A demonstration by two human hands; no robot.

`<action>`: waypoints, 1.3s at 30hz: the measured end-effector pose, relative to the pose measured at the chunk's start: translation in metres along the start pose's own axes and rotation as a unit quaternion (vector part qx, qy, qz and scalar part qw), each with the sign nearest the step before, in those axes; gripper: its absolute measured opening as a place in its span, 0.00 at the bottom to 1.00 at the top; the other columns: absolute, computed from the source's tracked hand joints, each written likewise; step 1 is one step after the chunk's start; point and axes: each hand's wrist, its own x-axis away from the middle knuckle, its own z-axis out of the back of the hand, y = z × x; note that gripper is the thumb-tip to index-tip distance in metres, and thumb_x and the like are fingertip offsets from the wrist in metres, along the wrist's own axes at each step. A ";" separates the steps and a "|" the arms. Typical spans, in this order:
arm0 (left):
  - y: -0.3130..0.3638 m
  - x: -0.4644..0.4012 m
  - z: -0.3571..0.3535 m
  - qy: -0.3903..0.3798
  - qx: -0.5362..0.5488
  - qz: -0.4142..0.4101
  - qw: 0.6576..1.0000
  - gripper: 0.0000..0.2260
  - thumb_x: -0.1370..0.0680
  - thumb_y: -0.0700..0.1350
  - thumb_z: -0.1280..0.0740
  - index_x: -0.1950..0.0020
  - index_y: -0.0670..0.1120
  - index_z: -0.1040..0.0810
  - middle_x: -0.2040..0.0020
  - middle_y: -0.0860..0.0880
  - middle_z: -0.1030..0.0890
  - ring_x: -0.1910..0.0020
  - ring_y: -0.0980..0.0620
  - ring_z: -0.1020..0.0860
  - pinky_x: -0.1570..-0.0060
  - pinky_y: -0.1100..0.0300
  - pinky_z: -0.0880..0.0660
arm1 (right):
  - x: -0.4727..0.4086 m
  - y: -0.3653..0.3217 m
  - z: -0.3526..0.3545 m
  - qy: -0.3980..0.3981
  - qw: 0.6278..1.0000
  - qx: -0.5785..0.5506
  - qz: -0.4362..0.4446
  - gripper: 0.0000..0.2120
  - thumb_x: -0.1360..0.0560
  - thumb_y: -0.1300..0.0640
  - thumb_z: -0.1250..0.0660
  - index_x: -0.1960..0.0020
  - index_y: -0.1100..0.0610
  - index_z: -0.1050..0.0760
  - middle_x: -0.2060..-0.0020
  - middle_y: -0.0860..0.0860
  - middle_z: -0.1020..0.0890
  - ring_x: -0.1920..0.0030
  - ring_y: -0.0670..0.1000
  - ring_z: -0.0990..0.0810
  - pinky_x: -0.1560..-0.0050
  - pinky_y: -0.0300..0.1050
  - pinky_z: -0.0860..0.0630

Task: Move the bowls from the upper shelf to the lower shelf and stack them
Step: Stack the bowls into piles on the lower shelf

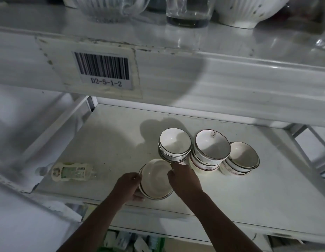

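Observation:
On the lower shelf [249,193] stand several stacks of white bowls with dark rims. The nearest stack [155,179] sits close to the front edge, and both my hands grip it: my left hand [130,186] on its left rim, my right hand [184,176] on its right rim. Behind it stands a second stack [175,144]. To the right are a stack with a wavy rim and a sticker [209,150] and a further stack [242,158]. On the upper shelf [49,19] a white ribbed bowl [249,11] is partly cut off by the frame.
A plastic bottle [70,171] lies on its side at the lower shelf's left front. Glass vessels [188,13] and a clear ribbed glass bowl [107,10] stand on the upper shelf. A barcode label [102,67] marks its front rail. Packaged goods show on the shelf below.

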 end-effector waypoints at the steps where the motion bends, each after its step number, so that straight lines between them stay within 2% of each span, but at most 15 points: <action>1: 0.000 -0.001 0.000 -0.011 -0.009 -0.002 1.000 0.11 0.18 0.42 0.39 0.42 0.38 0.22 0.48 0.32 0.19 0.57 0.35 0.16 0.59 0.42 0.17 | 0.001 0.003 0.001 0.002 1.000 0.004 0.002 0.07 0.25 0.54 0.42 0.54 0.55 0.26 0.57 0.58 0.19 0.53 0.63 0.20 0.60 0.45 0.32; 6: 0.001 -0.001 0.002 -0.077 -0.024 0.008 0.997 0.10 0.22 0.41 0.34 0.44 0.37 0.20 0.51 0.35 0.16 0.53 0.38 0.15 0.49 0.41 0.19 | 0.002 0.011 0.008 -0.001 1.000 0.011 -0.001 0.11 0.24 0.53 0.41 0.49 0.55 0.22 0.55 0.57 0.18 0.54 0.61 0.19 0.57 0.47 0.24; 9: -0.003 0.001 0.000 -0.101 -0.021 0.028 0.994 0.16 0.28 0.47 0.29 0.46 0.37 0.20 0.52 0.35 0.15 0.52 0.37 0.16 0.51 0.44 0.18 | 0.005 0.014 0.015 0.011 1.000 0.012 -0.001 0.11 0.24 0.53 0.41 0.49 0.55 0.22 0.55 0.57 0.18 0.52 0.61 0.19 0.58 0.46 0.26; 11: -0.005 -0.002 -0.002 -0.098 -0.017 0.042 0.994 0.17 0.29 0.47 0.29 0.47 0.36 0.21 0.54 0.34 0.16 0.54 0.35 0.16 0.55 0.44 0.18 | 0.008 0.014 0.026 0.000 1.000 -0.021 -0.010 0.10 0.24 0.54 0.41 0.49 0.55 0.22 0.59 0.56 0.17 0.58 0.60 0.17 0.60 0.48 0.21; 12: -0.006 -0.003 -0.004 -0.091 -0.024 0.043 0.995 0.15 0.26 0.45 0.31 0.46 0.35 0.22 0.55 0.32 0.16 0.56 0.35 0.16 0.56 0.43 0.17 | 0.009 0.014 0.032 -0.014 0.997 -0.068 -0.025 0.10 0.25 0.56 0.41 0.50 0.55 0.22 0.63 0.56 0.17 0.63 0.59 0.16 0.64 0.50 0.19; 14: -0.006 -0.005 -0.010 -0.056 -0.072 0.017 0.996 0.11 0.21 0.42 0.36 0.45 0.35 0.23 0.56 0.32 0.16 0.59 0.35 0.16 0.57 0.41 0.18 | 0.011 0.016 0.043 -0.047 0.980 -0.186 -0.062 0.10 0.27 0.59 0.41 0.51 0.56 0.21 0.73 0.53 0.19 0.75 0.54 0.20 0.76 0.46 0.23; 16: -0.005 -0.006 -0.014 -0.001 -0.168 -0.036 0.985 0.11 0.21 0.42 0.38 0.45 0.36 0.22 0.54 0.33 0.17 0.59 0.36 0.16 0.56 0.41 0.18 | 0.015 0.017 0.052 -0.062 0.962 -0.252 -0.081 0.11 0.28 0.61 0.41 0.53 0.55 0.20 0.80 0.51 0.23 0.81 0.51 0.24 0.80 0.40 0.29; 18: -0.004 -0.004 -0.014 0.033 -0.222 -0.071 0.972 0.11 0.20 0.42 0.38 0.46 0.36 0.22 0.55 0.35 0.17 0.61 0.38 0.16 0.58 0.45 0.18 | 0.018 0.021 0.063 -0.064 0.956 -0.273 -0.086 0.10 0.28 0.61 0.41 0.58 0.54 0.21 0.81 0.53 0.23 0.83 0.50 0.26 0.81 0.36 0.32; 20: 0.000 -0.001 -0.007 0.045 -0.222 -0.080 0.971 0.09 0.20 0.41 0.38 0.50 0.36 0.21 0.61 0.36 0.17 0.66 0.40 0.17 0.64 0.49 0.17 | 0.019 0.027 0.074 -0.067 0.952 -0.284 -0.088 0.09 0.29 0.62 0.41 0.60 0.55 0.23 0.81 0.54 0.23 0.85 0.50 0.28 0.82 0.34 0.35; 24: 0.022 0.005 0.023 0.088 -0.205 -0.117 0.968 0.09 0.21 0.38 0.38 0.56 0.37 0.21 0.73 0.40 0.18 0.77 0.45 0.21 0.76 0.57 0.23 | 0.017 0.039 0.096 -0.069 0.942 -0.320 -0.080 0.10 0.28 0.63 0.41 0.57 0.60 0.21 0.78 0.59 0.22 0.84 0.54 0.29 0.81 0.35 0.36; 29: 0.069 0.012 0.042 0.130 -0.143 -0.201 0.960 0.10 0.22 0.42 0.38 0.62 0.47 0.22 0.73 0.39 0.18 0.75 0.43 0.21 0.74 0.57 0.25 | 0.009 0.050 0.124 -0.019 0.936 -0.346 -0.064 0.11 0.28 0.62 0.39 0.65 0.59 0.22 0.78 0.60 0.22 0.84 0.53 0.30 0.80 0.36 0.38; 31: 0.089 0.007 0.032 0.136 -0.136 -0.221 0.956 0.12 0.26 0.47 0.40 0.64 0.43 0.21 0.74 0.41 0.19 0.77 0.45 0.22 0.75 0.58 0.25 | 0.005 0.058 0.136 0.003 0.930 -0.360 -0.073 0.10 0.27 0.62 0.39 0.64 0.59 0.22 0.79 0.60 0.22 0.84 0.53 0.31 0.80 0.36 0.39; 33: 0.106 -0.005 0.015 0.135 -0.111 -0.214 0.961 0.12 0.26 0.45 0.40 0.64 0.41 0.22 0.76 0.43 0.19 0.80 0.48 0.24 0.78 0.60 0.27 | 0.001 0.068 0.148 0.029 0.924 -0.373 -0.084 0.09 0.26 0.62 0.38 0.62 0.63 0.23 0.80 0.59 0.24 0.84 0.53 0.32 0.80 0.35 0.40; 35: 0.118 -0.019 -0.005 0.130 -0.097 -0.202 0.966 0.12 0.24 0.41 0.41 0.64 0.40 0.23 0.78 0.44 0.21 0.82 0.49 0.26 0.81 0.62 0.29 | -0.002 0.082 0.160 0.067 0.915 -0.385 -0.097 0.09 0.27 0.61 0.37 0.64 0.63 0.25 0.80 0.59 0.25 0.84 0.52 0.33 0.80 0.36 0.40; 39: 0.131 -0.040 -0.036 0.110 -0.103 -0.188 0.970 0.13 0.23 0.39 0.41 0.66 0.38 0.24 0.78 0.44 0.21 0.82 0.48 0.26 0.79 0.62 0.27 | -0.007 0.117 0.183 0.144 0.899 -0.392 -0.131 0.10 0.29 0.62 0.37 0.65 0.67 0.26 0.80 0.59 0.25 0.83 0.52 0.34 0.79 0.35 0.38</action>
